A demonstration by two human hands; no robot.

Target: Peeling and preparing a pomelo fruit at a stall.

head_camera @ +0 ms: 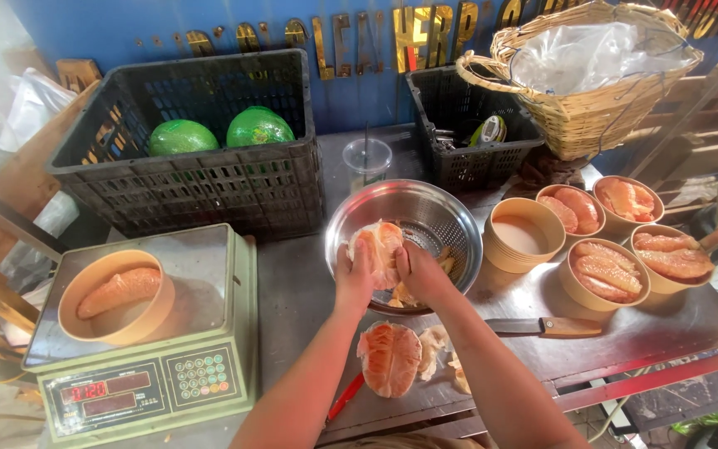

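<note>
Hands, left hand [353, 278] and right hand [415, 270], both grip a peeled pomelo [378, 247] over the steel colander [438, 212] mid-surface.

Green pomelos [181, 136] in black crate [184, 187], weighing scale [147, 378], woven basket [596, 112], knife [546, 326], filled paper bowls [608, 274].

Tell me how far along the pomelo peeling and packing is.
Done: four paper bowls hold peeled segments, and another sits on the scale. In hand: left hand and right hand pull apart a pomelo piece over the steel bowl. Left: one peeled half, two whole pomelos, one empty bowl.
</note>
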